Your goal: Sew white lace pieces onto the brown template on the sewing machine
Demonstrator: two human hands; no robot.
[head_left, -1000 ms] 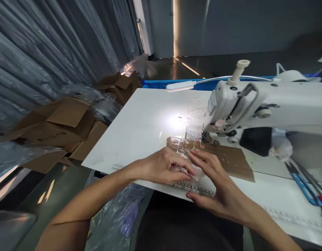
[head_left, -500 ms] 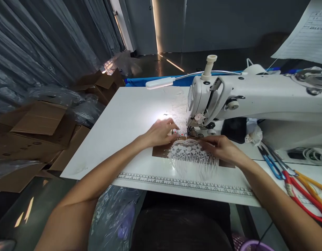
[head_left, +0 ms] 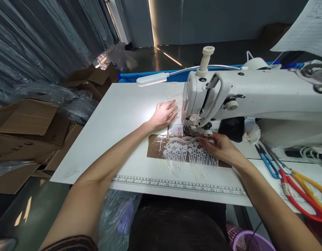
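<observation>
One spread left hand [head_left: 164, 115] rests at the presser foot's [head_left: 186, 131] ten o'clock while the right hand [head_left: 220, 145] pinches fringed lace trim [head_left: 180, 148] at six, apparently aligning it; feeding would call for steady guidance.

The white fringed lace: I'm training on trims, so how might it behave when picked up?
The white fringed lace will probably flop: its thin strands lie loose over the brown sheet. It's likely light, since that sheet shows through its mesh. Those separate strands might tangle.
</observation>
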